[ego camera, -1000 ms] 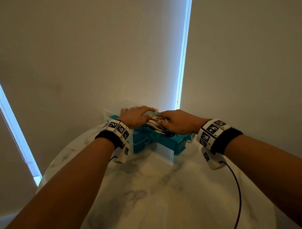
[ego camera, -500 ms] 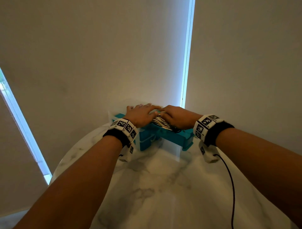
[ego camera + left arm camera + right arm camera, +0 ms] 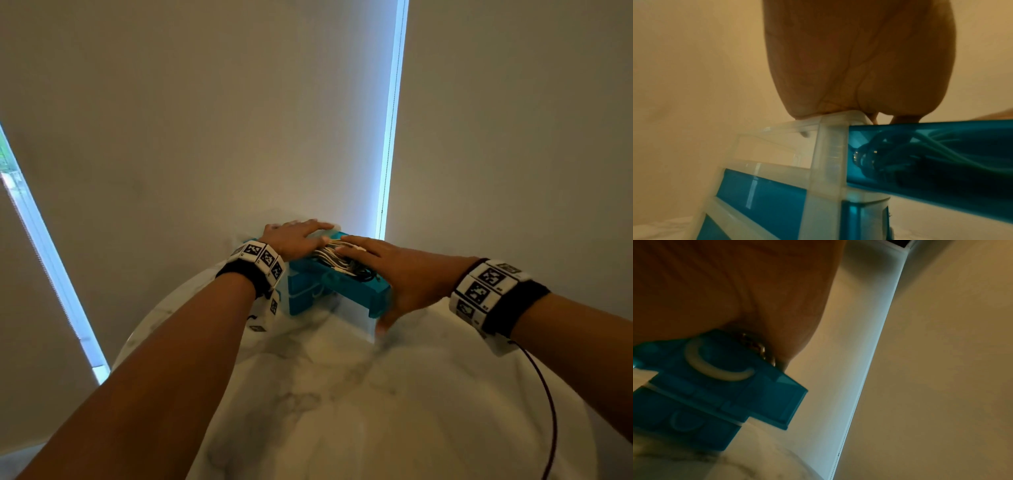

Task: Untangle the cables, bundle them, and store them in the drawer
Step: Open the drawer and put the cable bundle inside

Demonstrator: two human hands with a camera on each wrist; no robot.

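Observation:
A small drawer unit [image 3: 301, 299] with a clear frame and blue drawers stands at the far edge of the marble table [image 3: 342, 404]. Its top drawer [image 3: 356, 293] is pulled out and holds a bundle of white and dark cables [image 3: 329, 257]. My left hand [image 3: 294, 238] lies flat on the unit's top; in the left wrist view the palm [image 3: 859, 65] rests on the clear frame [image 3: 828, 154]. My right hand [image 3: 383, 263] lies flat over the cables, its thumb hanging by the drawer front. The drawer's white handle [image 3: 715, 368] shows under the right palm [image 3: 735, 288].
Closed roller blinds rise right behind the unit, with a bright gap [image 3: 390, 137] between them and another at the left [image 3: 51, 257]. A thin dark wire [image 3: 548, 394] hangs from my right wristband over the table. The table's curved edge runs at the left.
My right hand has gone from curled over the cables to flat on them, its thumb now down by the drawer front. The left hand stays on the unit's top.

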